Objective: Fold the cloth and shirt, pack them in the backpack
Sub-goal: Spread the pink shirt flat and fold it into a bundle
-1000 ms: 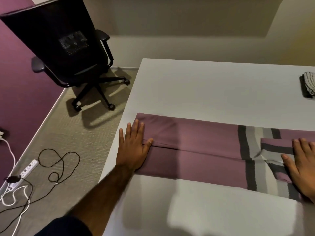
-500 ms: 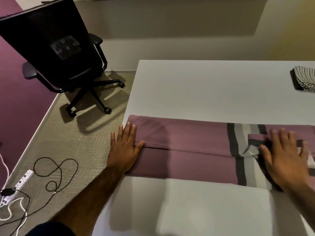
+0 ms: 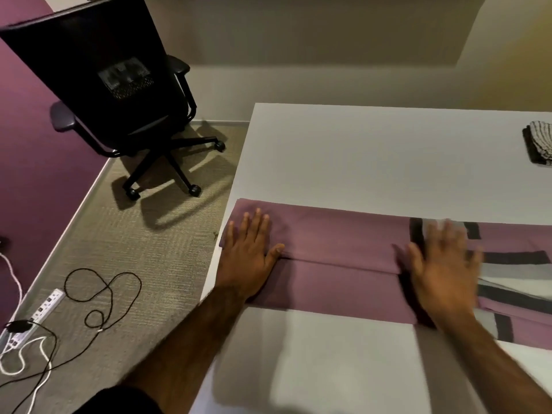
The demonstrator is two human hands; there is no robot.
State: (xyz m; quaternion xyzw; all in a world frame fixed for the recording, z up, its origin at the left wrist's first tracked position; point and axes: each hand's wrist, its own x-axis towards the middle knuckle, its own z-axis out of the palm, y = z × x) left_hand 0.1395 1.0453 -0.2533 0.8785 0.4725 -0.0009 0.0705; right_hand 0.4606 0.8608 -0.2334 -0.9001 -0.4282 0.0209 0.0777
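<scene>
We count two hands, both on one purple shirt (image 3: 343, 243). Shirt lies folded in long band across near part of white table (image 3: 373, 150). Left hand (image 3: 249, 258) presses flat on its left end, fingers straight and close, thumb out. Right hand (image 3: 442, 273) lies flat by grey-black stripes, fingers spread, blurred. One folded cloth (image 3: 540, 144) at table's far right edge, well apart from shirt. On carpet we see one office chair (image 3: 113, 85), one power strip (image 3: 44, 306), one looped black cable (image 3: 101, 294).
</scene>
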